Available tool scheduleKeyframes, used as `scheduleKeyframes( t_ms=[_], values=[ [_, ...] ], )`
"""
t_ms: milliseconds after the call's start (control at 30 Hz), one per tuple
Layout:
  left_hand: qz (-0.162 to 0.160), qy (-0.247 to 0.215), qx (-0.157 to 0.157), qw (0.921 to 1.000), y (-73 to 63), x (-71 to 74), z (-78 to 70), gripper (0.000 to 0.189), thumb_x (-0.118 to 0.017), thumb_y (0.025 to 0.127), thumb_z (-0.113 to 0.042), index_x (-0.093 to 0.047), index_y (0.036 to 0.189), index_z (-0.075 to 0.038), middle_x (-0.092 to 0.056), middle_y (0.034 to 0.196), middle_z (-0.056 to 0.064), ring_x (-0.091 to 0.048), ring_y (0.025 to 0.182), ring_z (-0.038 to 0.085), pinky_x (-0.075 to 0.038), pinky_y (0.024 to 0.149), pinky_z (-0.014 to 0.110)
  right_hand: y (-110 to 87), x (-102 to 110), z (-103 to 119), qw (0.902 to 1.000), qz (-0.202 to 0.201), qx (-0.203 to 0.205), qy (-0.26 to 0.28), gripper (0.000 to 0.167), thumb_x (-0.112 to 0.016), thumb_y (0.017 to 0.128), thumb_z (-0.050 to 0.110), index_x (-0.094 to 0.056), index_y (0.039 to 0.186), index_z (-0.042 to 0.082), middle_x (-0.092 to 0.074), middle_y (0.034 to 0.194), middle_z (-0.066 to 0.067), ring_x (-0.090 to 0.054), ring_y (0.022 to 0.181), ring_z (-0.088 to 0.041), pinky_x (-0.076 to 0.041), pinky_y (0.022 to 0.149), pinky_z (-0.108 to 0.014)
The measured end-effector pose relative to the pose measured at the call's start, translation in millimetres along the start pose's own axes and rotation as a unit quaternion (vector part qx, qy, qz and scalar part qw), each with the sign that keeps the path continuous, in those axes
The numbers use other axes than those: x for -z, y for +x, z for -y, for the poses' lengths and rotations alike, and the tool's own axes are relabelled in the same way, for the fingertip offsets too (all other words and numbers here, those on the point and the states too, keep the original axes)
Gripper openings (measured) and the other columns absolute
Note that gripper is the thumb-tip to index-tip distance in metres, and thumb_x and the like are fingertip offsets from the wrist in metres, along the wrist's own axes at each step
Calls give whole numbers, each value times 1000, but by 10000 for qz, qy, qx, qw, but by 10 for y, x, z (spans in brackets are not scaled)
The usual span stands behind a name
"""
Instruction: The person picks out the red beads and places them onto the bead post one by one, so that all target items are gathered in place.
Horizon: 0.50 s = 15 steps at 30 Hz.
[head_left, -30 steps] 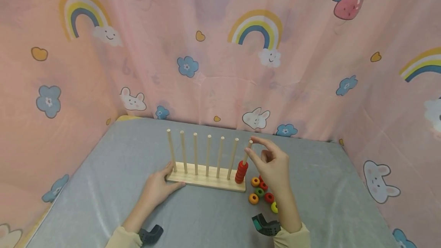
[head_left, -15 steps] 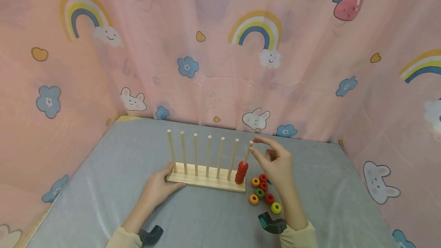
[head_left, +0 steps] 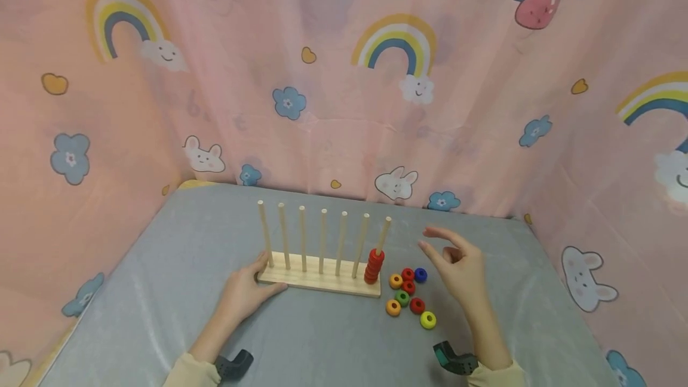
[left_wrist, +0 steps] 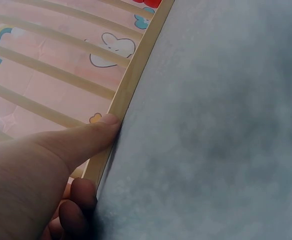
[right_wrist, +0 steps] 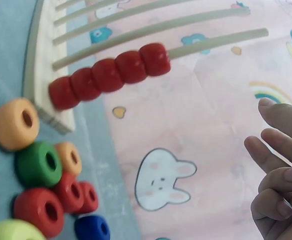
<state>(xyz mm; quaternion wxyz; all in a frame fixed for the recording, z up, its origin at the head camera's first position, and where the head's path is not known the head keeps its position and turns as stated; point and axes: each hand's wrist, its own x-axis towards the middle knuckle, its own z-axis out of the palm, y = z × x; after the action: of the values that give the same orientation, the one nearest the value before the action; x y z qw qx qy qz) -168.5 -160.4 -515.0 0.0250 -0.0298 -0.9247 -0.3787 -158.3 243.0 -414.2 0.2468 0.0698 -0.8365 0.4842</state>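
Note:
A wooden peg stand with several upright pegs stands on the cloth. My left hand grips its left end, thumb along the front edge and the other fingers around the end. In the left wrist view the thumb presses on the base's edge. Red beads fill the lower part of the rightmost peg; the other pegs are bare. Right of the stand, my right hand hovers with nothing in it, thumb and index finger apart. The right wrist view shows its remaining fingers loosely bent.
Loose beads lie on the grey cloth between the stand and my right hand: orange, green, red, yellow and blue. A pink patterned curtain hangs behind.
My right hand has moved from the top of the rightmost peg off to the right, uncovering the blue and yellow beads. The left hand keeps its grip on the stand.

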Motion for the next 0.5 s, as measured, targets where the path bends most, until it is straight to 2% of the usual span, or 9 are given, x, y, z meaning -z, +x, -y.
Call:
scheduleKeyframes(
  t_ms=[100, 200, 500],
  values=[
    [-4, -22, 13, 10000, -1, 6, -2, 91, -90, 86, -40, -50, 154, 3, -47, 161, 19, -48, 145, 43, -49, 111, 58, -45, 50, -71, 9996, 159, -168, -146, 25, -82, 94, 9, -79, 119, 8, -78, 108, -11, -30, 42, -5, -27, 38, -26],
    [-11, -2, 15, 10000, -1, 7, -6, 91, -90, 85, -41, -50, 154, 3, -47, 160, 18, -48, 145, 43, -49, 110, 58, -115, 96, -166, 9986, 348, -319, -245, 25, -81, 95, 10, -79, 120, 6, -77, 111, -17, -29, 41, -6, -28, 38, -26],
    [5, 10, 24, 10000, -2, 10, -3, 90, -90, 86, -41, -50, 154, 2, -47, 161, 17, -48, 145, 43, -49, 111, 58, -370, 210, -495, 9870, 926, -1197, -535, 27, -80, 97, 14, -77, 122, 5, -78, 112, -14, -27, 43, -4, -32, 38, -26]
  ],
)
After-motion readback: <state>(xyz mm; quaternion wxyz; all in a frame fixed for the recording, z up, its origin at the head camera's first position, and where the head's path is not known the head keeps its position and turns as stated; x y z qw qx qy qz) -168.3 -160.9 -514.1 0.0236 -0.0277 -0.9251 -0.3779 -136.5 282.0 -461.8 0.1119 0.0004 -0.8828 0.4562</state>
